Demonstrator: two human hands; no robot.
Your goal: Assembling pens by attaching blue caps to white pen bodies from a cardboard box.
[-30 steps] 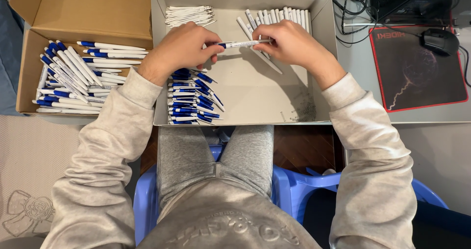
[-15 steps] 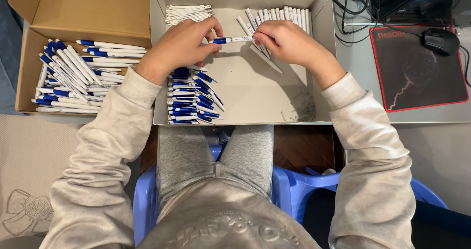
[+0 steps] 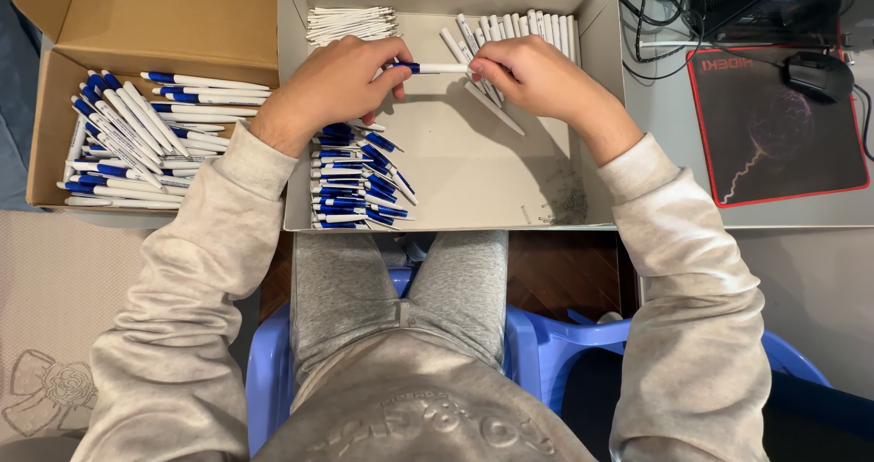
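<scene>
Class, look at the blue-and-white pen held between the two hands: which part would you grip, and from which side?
Grip the pen by its white barrel, from above: it lies level, the left hand and right hand cover its ends, and only the middle shows bare.

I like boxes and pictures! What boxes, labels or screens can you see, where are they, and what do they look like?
Brown cardboard box: far left, open, with finished blue-and-white pens inside.
Pale grey box: middle, open, under both hands, holding pen parts.
Mouse mat: right, black, red edge, light streak picture.
Screens: none in view.
</scene>
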